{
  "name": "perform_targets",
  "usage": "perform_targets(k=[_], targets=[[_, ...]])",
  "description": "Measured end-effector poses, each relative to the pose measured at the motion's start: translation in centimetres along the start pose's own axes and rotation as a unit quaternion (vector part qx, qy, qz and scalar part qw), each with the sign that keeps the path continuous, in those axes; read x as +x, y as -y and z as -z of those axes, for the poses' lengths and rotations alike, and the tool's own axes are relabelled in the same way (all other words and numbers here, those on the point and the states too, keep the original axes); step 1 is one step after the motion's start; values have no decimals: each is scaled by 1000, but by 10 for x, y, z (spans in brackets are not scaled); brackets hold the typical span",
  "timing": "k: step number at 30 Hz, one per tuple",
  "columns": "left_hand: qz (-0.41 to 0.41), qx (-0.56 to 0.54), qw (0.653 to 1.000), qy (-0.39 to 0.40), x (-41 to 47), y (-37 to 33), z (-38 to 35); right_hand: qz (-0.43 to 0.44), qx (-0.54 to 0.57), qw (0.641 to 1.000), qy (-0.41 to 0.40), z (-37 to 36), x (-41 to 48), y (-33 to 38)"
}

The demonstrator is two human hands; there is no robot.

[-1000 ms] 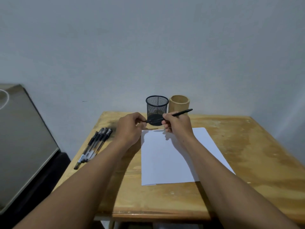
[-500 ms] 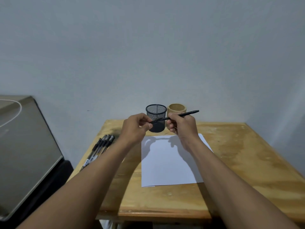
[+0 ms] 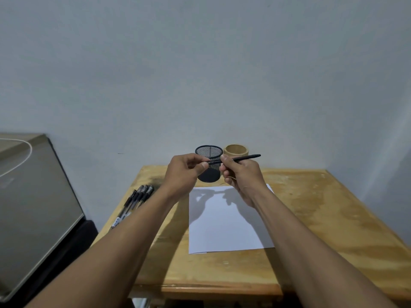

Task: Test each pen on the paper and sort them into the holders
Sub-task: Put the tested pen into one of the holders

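Observation:
Both hands hold one thin black pen (image 3: 241, 158) level in the air above the far end of the white paper (image 3: 224, 221). My right hand (image 3: 241, 174) grips the barrel near its middle. My left hand (image 3: 185, 172) pinches the pen's left end, where a cap may sit; I cannot tell. Behind the hands stand a black mesh holder (image 3: 209, 164) and, to its right, a bamboo holder (image 3: 235, 150). Several black pens (image 3: 134, 202) lie side by side on the table's left part.
The wooden table (image 3: 311, 218) stands against a plain wall, with its front edge near me. A grey slanted surface (image 3: 33, 196) with a white cord rises to the left of the table.
Both hands have lifted the pen off the paper's far edge and hold it higher, in front of the holders. The camera view has tilted a little.

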State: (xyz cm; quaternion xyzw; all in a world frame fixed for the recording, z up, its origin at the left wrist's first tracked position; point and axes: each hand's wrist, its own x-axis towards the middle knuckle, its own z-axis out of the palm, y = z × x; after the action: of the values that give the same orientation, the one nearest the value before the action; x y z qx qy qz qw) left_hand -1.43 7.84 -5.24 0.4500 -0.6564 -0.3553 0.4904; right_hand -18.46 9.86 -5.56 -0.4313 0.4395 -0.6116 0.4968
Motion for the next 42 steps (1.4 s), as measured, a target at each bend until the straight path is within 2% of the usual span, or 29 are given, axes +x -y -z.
perform_targets(k=[6,9,13,15,17,20,23,28,32,36,42], targets=[[18,-15,1000,-19,5,-8,3,-19,-152,988,-21,5,-7,7],[19,-4,1000,-24,8,-9,3,54,-232,971,-29,7,-10,13],[12,23,999,-24,14,-10,4,198,-381,895,-121,4,-9,17],[8,32,999,-20,16,-13,2,246,-441,857,-102,3,-9,20],[0,38,999,-16,18,-18,-1,250,-502,826,-59,3,-5,21],[-12,32,999,-4,22,-27,-5,246,-535,807,-36,4,2,23],[-21,22,999,-14,25,-32,-8,258,-529,807,-39,6,9,26],[-8,42,992,-120,24,-32,-22,243,-473,843,-80,14,25,45],[1,87,991,-104,12,-13,-63,224,-429,868,-110,29,43,69],[8,147,985,-87,8,12,-110,224,-408,877,-118,41,60,87],[45,119,980,-153,11,17,-148,203,-359,907,-86,51,86,89]])
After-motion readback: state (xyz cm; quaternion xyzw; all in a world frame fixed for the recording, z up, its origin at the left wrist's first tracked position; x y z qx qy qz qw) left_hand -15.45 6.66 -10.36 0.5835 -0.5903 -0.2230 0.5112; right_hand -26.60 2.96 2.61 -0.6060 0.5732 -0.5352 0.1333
